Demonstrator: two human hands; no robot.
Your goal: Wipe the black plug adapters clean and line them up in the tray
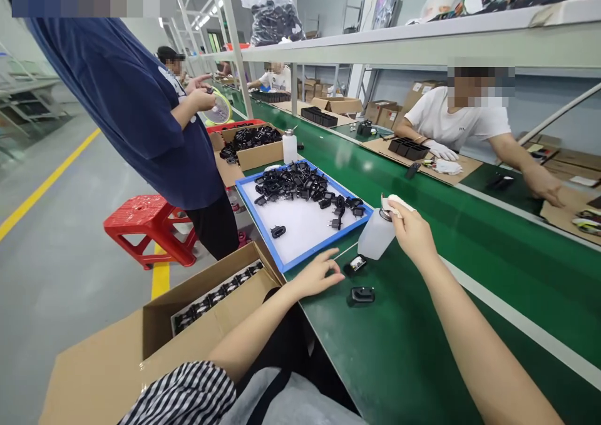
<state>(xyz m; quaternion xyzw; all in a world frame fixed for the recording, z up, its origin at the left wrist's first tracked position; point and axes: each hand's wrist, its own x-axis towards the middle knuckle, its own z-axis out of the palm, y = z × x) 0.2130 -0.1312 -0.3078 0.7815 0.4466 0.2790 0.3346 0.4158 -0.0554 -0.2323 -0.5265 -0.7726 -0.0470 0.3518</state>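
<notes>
- Loose sleeve (181,392) in black-and-white stripes, near left.
- Pale grey cloth (312,403) over the near lap, crossed by a dark band (271,397).
- Black legwear (285,340) beneath, perhaps trousers; it's shadowy there.
- Left hand (315,276) and right hand (416,232) bare.

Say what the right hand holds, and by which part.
The right hand holds what looks like white cloth atop the bottle; the part gripped is unclear.

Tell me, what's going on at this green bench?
A person's right hand has a white pad in its grip, at the metal top of a translucent bottle. The left hand, seemingly empty, is held open beside two small black pieces on the green bench. Beyond it, black plug pieces lie in a blue-rimmed tray, most heaped toward its far side.
</notes>
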